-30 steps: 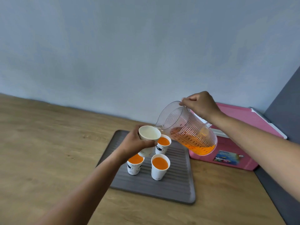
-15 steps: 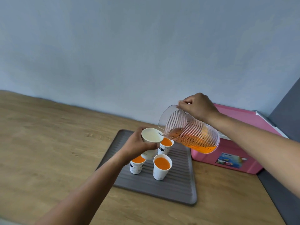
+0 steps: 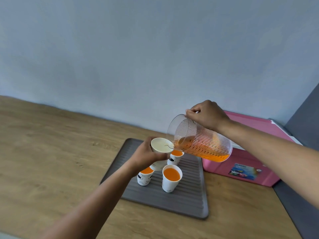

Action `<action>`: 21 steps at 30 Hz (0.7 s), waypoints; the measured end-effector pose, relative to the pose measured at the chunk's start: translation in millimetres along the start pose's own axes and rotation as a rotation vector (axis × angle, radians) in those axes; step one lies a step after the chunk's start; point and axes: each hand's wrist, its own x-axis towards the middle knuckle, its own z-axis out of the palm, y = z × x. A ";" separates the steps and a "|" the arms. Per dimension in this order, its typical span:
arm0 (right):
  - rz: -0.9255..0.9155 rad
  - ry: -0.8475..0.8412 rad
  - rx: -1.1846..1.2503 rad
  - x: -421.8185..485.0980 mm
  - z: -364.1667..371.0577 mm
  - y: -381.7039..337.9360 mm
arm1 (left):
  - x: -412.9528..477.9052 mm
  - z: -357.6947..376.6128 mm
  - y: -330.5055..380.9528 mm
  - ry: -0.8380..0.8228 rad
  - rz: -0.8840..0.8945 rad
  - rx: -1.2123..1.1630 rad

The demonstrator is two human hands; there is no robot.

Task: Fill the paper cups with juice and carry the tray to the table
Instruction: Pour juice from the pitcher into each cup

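Observation:
My left hand (image 3: 144,156) holds an empty white paper cup (image 3: 162,146) above the grey ribbed tray (image 3: 188,200). My right hand (image 3: 206,115) grips the handle of a clear ribbed pitcher (image 3: 198,140), tilted toward the cup with its spout over the cup's rim. Orange juice lies along the pitcher's low side and reaches the spout. Three cups of orange juice stand on the tray: one front right (image 3: 171,177), one front left (image 3: 145,176), one behind (image 3: 176,156), partly hidden by the held cup.
The tray lies on a wooden counter (image 3: 51,161) against a pale blue wall. A pink cooler box (image 3: 248,169) stands right of the tray, behind the pitcher. A dark grey surface (image 3: 300,213) borders the counter on the right.
The pitcher has tipped further toward the held cup, and the juice has run up to the spout. The cup stays raised in my left hand.

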 end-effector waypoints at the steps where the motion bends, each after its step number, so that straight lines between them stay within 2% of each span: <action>1: -0.002 -0.003 -0.006 -0.5 -0.2 -0.6 | -0.3 1.1 -0.2 0.002 0.003 0.001; 21: -0.033 -0.059 -0.082 -4.9 -0.5 0.4 | -6.4 14.4 -0.2 0.005 0.022 0.005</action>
